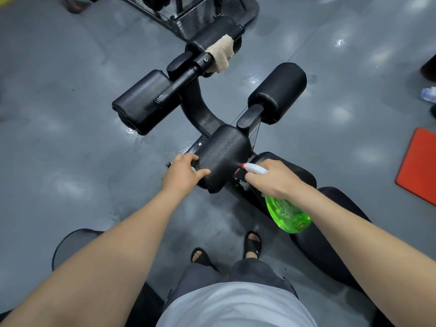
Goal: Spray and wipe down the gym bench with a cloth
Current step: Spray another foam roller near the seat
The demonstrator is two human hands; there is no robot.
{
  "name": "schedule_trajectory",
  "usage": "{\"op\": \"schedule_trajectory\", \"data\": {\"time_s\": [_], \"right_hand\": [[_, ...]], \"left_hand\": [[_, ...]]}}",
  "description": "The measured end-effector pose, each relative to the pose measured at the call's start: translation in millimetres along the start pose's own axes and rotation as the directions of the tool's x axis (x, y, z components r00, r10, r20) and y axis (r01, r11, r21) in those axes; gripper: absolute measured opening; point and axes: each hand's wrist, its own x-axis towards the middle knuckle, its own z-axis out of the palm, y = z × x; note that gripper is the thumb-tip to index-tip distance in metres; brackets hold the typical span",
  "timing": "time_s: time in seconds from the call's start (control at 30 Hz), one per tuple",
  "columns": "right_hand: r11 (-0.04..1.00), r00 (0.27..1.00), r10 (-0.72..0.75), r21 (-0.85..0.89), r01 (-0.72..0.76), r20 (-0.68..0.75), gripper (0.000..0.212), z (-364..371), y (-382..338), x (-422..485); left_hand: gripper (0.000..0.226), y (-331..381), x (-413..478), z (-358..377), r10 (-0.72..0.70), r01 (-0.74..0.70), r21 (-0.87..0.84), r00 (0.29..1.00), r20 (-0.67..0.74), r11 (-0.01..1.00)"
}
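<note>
Closest in, two bare forearms reach over a white shirt toward the gym bench (318,246). On the left, the left hand (182,175) curls fingers and thumb round the end of the nearest black roller pad (224,156), which is beaded with droplets. Beside it, the right hand (273,179) grips the neck of the green spray bottle (289,214), nozzle just beside that pad. The beige cloth (220,54) hangs over the far roller bar, and a red mat (417,166) lies far right.

The spray bottle (289,214) is translucent bright green with a white-and-red nozzle. Bench pads (224,154) are black. The cloth (221,53) is beige. A mat (420,165) is orange-red on glossy grey floor (70,138).
</note>
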Motion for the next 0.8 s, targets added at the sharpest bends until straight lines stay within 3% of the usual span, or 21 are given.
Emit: {"op": "schedule_trajectory", "data": {"time_s": [0.2,0.33,0.4,0.63,0.8], "right_hand": [[0.999,0.996,0.016,0.029,-0.013,-0.086,0.025,-10,4,-2],[0.998,0.986,0.052,0.026,-0.049,-0.159,0.032,-13,-1,-2],[0.999,0.988,0.052,0.015,-0.050,-0.144,0.028,-11,-4,-3],[0.999,1.000,-0.017,-0.041,0.016,-0.019,0.036,9,-7,-6],[0.997,0.994,0.047,-0.048,-0.052,-0.101,0.038,15,-7,4]], "left_hand": [[0.038,2,13,-10,-0.087,0.085,-0.053,0.996,-0.034,0.995],[0.057,4,11,-6,-0.058,0.059,-0.044,0.998,0.029,0.997],[0.065,-1,11,-6,-0.032,0.032,0.002,0.997,0.071,0.999],[0.045,-6,23,-15,-0.150,0.150,-0.040,0.989,-0.015,0.988],[0.073,-3,15,-11,-0.059,0.055,0.053,0.994,0.089,0.997]]}}
